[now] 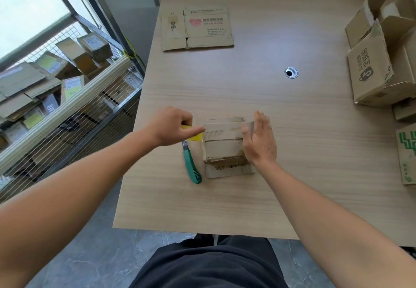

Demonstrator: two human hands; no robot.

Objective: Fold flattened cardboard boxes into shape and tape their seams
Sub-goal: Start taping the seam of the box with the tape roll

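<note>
A small cardboard box [221, 146] stands folded into shape on the wooden table [292, 164], with clear tape across its top. My left hand [171, 125] grips a yellow tape roll [193, 135] against the box's left side, thumb stretched toward the top edge. My right hand [258, 141] lies flat with straight fingers against the box's right side. A flap with printed characters sticks out at the box's near bottom edge.
A green utility knife [191, 164] lies just left of the box. A flattened printed box [197, 27] lies at the far side of the table. Several open boxes [373, 67] stand at the right edge. A wire cart [67, 98] of boxes stands left of the table.
</note>
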